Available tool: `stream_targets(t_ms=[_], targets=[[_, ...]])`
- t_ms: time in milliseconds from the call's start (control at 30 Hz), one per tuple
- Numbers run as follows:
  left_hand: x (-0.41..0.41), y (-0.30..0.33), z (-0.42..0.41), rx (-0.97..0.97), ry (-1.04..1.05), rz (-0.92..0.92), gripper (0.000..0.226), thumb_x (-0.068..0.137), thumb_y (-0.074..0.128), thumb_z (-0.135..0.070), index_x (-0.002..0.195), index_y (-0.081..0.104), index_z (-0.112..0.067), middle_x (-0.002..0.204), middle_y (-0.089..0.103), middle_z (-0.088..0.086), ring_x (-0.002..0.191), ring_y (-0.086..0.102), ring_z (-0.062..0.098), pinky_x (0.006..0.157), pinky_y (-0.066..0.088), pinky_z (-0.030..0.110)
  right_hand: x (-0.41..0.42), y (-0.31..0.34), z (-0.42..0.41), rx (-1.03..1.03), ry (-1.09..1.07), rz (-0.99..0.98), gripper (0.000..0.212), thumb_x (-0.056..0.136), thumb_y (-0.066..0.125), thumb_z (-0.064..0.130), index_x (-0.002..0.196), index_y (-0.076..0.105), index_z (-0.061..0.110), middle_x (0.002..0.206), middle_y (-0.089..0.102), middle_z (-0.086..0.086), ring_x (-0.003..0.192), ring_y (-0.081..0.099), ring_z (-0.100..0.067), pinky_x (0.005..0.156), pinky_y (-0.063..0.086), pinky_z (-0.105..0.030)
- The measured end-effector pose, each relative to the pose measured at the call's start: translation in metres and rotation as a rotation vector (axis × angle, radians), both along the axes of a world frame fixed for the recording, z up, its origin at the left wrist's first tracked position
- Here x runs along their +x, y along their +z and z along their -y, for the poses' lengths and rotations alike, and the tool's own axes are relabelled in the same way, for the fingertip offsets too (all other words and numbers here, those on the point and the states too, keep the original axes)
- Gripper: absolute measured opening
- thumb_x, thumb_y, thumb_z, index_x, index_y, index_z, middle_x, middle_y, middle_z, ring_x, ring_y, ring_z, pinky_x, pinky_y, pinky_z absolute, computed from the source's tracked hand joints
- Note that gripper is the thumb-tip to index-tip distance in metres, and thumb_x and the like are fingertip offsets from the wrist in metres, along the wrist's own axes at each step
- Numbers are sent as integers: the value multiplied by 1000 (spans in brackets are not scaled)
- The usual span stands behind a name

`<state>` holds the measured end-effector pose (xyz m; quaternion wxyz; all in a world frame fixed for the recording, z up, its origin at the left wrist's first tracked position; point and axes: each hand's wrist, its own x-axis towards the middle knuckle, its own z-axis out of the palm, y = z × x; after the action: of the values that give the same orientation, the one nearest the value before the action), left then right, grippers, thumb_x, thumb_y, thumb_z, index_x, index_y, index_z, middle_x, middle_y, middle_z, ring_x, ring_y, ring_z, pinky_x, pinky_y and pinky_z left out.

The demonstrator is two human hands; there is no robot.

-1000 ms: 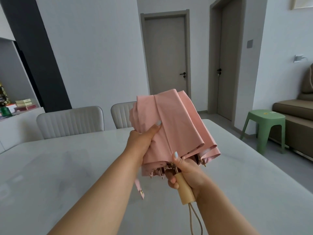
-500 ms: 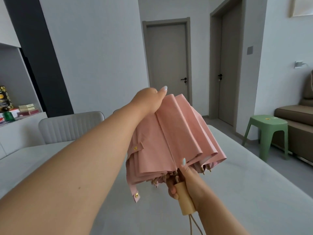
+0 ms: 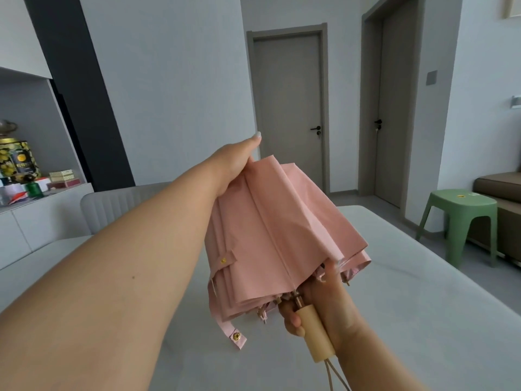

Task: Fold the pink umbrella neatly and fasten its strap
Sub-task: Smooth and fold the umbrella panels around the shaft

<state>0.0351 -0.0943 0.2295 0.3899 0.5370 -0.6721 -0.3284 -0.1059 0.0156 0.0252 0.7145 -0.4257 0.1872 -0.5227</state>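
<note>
The pink umbrella (image 3: 282, 235) is collapsed, its fabric in loose pleats, held above the pale table (image 3: 423, 306) with its top pointing away from me. My right hand (image 3: 318, 300) grips the light wooden handle (image 3: 315, 331) just under the canopy's rim, its thumb against the fabric. My left hand (image 3: 236, 165) reaches over the umbrella's far top end; its fingers are hidden behind the fabric and the thumb sticks up. The pink strap (image 3: 229, 331) with a gold snap hangs free at the lower left. A matching gold snap (image 3: 223, 260) sits on the canopy's side.
A grey chair (image 3: 112, 207) stands behind the table's far edge. A shelf (image 3: 42, 193) with tins and boxes is at the left. A green stool (image 3: 462, 221) and a brown sofa (image 3: 501, 193) are at the right, with two closed doors beyond.
My left hand has moved from the canopy's side up over its top end. The strap with its snap now hangs in view at the lower left.
</note>
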Motion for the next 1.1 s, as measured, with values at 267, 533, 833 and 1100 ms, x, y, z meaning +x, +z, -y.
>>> stream_targets(t_ms=[267,533,833,1100], targets=[[8,2,-1,1,-86,-75,42,83,65,-49,56,57,-17,59,57,-2,58,52,15,64,41,28,2,-6,2,42,23,10,90,43,77,75,95,56,5,82,48,-18,42,46,-21,40,41,-23],[17,-9,3,42,-172,-283,27,89,65,-16,62,65,-16,62,60,-3,61,54,11,65,41,23,1,-8,2,-29,129,30,97,44,77,75,100,51,0,75,55,-11,45,47,-14,42,41,-22],[21,-12,3,-31,-228,-457,36,93,64,-21,58,62,-12,58,61,-1,59,62,8,58,51,21,9,7,-2,98,-82,-80,21,84,48,25,77,48,5,62,49,-15,37,38,-21,39,33,-22],[15,-2,-3,-128,-117,-137,29,81,73,-32,57,62,-21,64,65,-9,67,61,6,77,44,23,11,4,-3,116,-104,-70,49,77,61,54,78,56,6,65,54,-16,39,40,-19,39,34,-21]])
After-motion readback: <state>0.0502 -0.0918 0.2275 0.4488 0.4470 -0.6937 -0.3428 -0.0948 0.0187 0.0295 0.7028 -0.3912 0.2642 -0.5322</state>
